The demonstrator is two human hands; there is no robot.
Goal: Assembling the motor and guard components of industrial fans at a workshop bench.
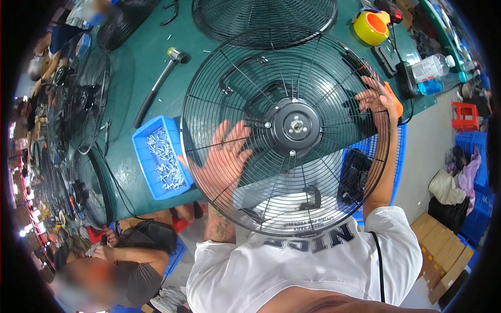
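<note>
A round black wire fan guard (327, 78) with a black hub plate (295, 126) at its centre spans the space in front of me, over the table's near edge. Behind its left wires lies my left hand (225, 159), fingers spread, its thumb outside the rim; it supports the guard. At the right rim my right hand (377, 98) holds the guard, with fingers behind the wires and thumb outside. An orange tool (393, 99) is beside that hand, partly hidden. Through the wires shows a curved black bracket (225, 82).
On the green table (138, 62) are a hammer (159, 83), a blue bin (182, 189) of screws, another fan guard (263, 18), a yellow tape roll (369, 28) and a bottle (430, 68). A blue crate (401, 156) stands right. Another person (130, 266) sits at lower left.
</note>
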